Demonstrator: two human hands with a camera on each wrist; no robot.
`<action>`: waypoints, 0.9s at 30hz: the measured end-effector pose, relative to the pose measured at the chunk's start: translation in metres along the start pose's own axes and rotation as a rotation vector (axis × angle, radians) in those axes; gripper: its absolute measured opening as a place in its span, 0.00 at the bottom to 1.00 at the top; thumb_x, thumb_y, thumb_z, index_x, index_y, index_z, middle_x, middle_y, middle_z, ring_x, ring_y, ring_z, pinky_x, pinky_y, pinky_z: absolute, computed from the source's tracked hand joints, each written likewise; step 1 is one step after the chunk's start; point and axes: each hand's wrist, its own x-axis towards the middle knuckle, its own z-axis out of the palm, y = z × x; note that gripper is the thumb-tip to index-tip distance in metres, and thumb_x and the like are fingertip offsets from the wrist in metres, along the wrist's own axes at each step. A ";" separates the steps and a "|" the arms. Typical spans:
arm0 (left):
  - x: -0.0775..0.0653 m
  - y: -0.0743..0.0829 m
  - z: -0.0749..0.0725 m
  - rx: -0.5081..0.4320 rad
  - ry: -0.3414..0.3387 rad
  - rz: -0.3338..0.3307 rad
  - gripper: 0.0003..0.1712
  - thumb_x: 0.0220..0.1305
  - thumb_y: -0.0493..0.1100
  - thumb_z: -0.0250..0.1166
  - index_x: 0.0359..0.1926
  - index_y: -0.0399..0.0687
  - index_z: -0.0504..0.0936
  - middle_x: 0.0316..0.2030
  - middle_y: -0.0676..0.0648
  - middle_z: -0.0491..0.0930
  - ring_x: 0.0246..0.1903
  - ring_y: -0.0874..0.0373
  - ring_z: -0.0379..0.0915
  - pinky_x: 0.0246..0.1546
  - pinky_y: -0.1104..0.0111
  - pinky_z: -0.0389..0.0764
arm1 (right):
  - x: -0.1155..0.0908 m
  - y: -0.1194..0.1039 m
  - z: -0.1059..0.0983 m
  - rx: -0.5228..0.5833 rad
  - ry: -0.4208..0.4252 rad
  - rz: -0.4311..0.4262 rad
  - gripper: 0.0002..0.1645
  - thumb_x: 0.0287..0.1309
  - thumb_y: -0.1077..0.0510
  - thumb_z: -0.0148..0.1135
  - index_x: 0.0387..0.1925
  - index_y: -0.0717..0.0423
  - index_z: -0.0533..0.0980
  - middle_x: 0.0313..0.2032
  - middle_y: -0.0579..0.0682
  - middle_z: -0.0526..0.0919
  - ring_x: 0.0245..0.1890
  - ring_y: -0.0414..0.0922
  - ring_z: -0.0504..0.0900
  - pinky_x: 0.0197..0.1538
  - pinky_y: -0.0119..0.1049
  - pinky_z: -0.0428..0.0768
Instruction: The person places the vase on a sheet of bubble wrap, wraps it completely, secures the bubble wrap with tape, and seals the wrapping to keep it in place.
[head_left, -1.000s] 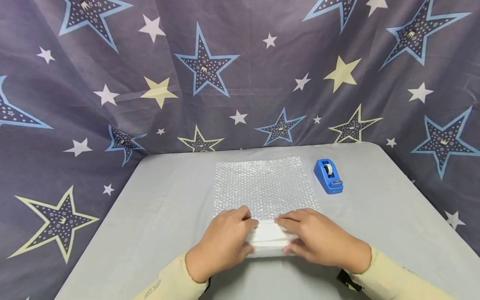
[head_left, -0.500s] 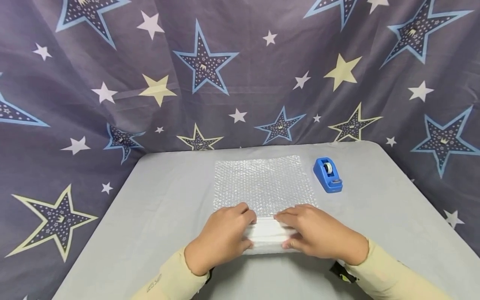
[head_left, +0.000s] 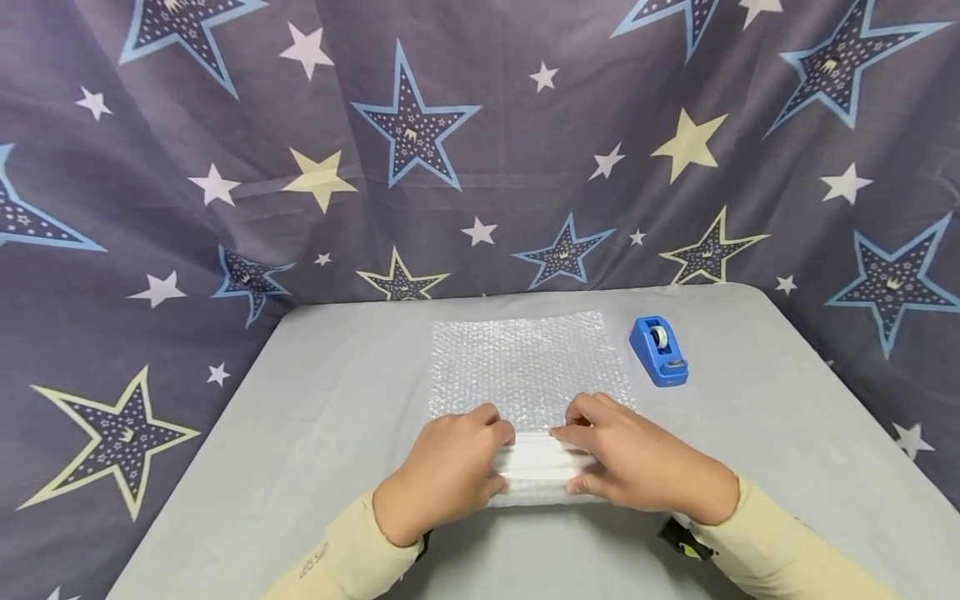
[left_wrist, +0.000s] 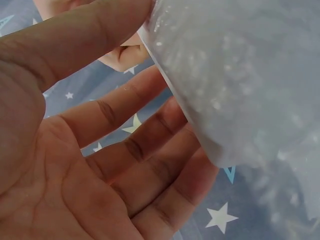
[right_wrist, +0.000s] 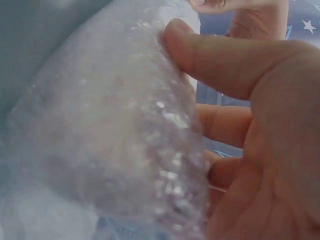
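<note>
Left hand [head_left: 446, 475] and right hand [head_left: 645, 458], in the head view, gripped opposite ends of a white, box-like bundle [head_left: 536, 458] at the near edge of a clear, rectangular bubble-wrap sheet [head_left: 525, 367]; a blue plastic tape dispenser [head_left: 660, 352] stood right of the sheet. The right fingers had arched higher than 0.5 s earlier, probably a small regrip, so the work had hardly advanced. Left wrist view: thumb and fingers pinched the bundle's end. Right wrist view: the thumb pressed the bundle's bubbled side facing away from the sheet, fingers behind.

Right hand [right_wrist: 270, 135], gripping what seems bubble wrap [right_wrist: 120, 120]
</note>
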 end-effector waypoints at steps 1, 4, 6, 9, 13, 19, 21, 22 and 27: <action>0.000 0.000 0.000 -0.005 -0.002 -0.002 0.26 0.42 0.53 0.85 0.42 0.52 0.86 0.38 0.54 0.82 0.30 0.57 0.81 0.29 0.62 0.81 | 0.000 0.000 0.000 -0.004 0.005 -0.003 0.34 0.50 0.41 0.79 0.59 0.46 0.83 0.45 0.37 0.73 0.42 0.35 0.69 0.46 0.34 0.74; 0.000 0.000 0.000 -0.022 -0.012 -0.009 0.26 0.42 0.52 0.85 0.43 0.52 0.87 0.39 0.54 0.82 0.30 0.57 0.81 0.28 0.63 0.81 | 0.000 0.001 0.000 -0.013 0.015 -0.018 0.34 0.50 0.41 0.79 0.59 0.45 0.83 0.42 0.35 0.72 0.39 0.34 0.68 0.44 0.32 0.72; 0.000 0.000 0.000 -0.028 -0.016 -0.014 0.25 0.43 0.52 0.85 0.43 0.52 0.88 0.39 0.54 0.82 0.30 0.57 0.81 0.27 0.63 0.81 | 0.000 0.001 0.000 -0.019 0.023 -0.030 0.34 0.50 0.41 0.80 0.58 0.45 0.83 0.41 0.35 0.72 0.38 0.34 0.67 0.44 0.33 0.72; -0.001 -0.001 0.000 -0.033 -0.017 -0.020 0.25 0.43 0.52 0.85 0.43 0.53 0.88 0.40 0.54 0.82 0.31 0.58 0.82 0.27 0.64 0.80 | 0.001 0.001 0.001 -0.026 0.036 -0.042 0.34 0.48 0.41 0.80 0.57 0.46 0.84 0.39 0.35 0.71 0.36 0.34 0.67 0.43 0.33 0.71; -0.001 -0.002 0.000 -0.039 -0.016 -0.027 0.24 0.44 0.53 0.84 0.44 0.53 0.89 0.40 0.55 0.82 0.31 0.58 0.82 0.27 0.64 0.80 | 0.001 0.001 0.000 -0.042 0.044 -0.039 0.34 0.47 0.40 0.80 0.56 0.47 0.84 0.36 0.35 0.70 0.35 0.34 0.66 0.42 0.34 0.71; -0.001 -0.003 0.001 -0.045 -0.011 -0.025 0.21 0.45 0.52 0.84 0.42 0.56 0.91 0.38 0.56 0.81 0.30 0.59 0.81 0.26 0.64 0.80 | 0.002 0.000 0.000 -0.066 0.038 -0.025 0.34 0.48 0.40 0.80 0.56 0.47 0.85 0.36 0.35 0.70 0.35 0.35 0.66 0.42 0.34 0.71; -0.002 -0.003 0.001 -0.046 -0.007 -0.023 0.20 0.45 0.51 0.84 0.41 0.56 0.91 0.38 0.56 0.81 0.31 0.59 0.81 0.27 0.64 0.80 | 0.002 0.000 0.000 -0.071 0.035 -0.019 0.34 0.48 0.39 0.80 0.56 0.47 0.85 0.36 0.35 0.70 0.35 0.35 0.67 0.42 0.34 0.71; -0.001 -0.004 0.001 -0.044 0.000 -0.020 0.19 0.44 0.51 0.84 0.40 0.57 0.91 0.38 0.56 0.81 0.31 0.58 0.80 0.28 0.64 0.80 | 0.002 0.000 0.000 -0.072 0.034 -0.016 0.34 0.48 0.39 0.80 0.56 0.47 0.85 0.36 0.35 0.71 0.36 0.35 0.67 0.42 0.35 0.71; 0.001 -0.004 0.001 -0.020 0.035 0.004 0.18 0.42 0.51 0.84 0.37 0.56 0.91 0.37 0.54 0.78 0.34 0.58 0.77 0.33 0.62 0.79 | 0.002 0.000 -0.001 -0.073 0.040 -0.004 0.35 0.48 0.39 0.80 0.56 0.50 0.85 0.37 0.35 0.73 0.36 0.35 0.69 0.43 0.36 0.73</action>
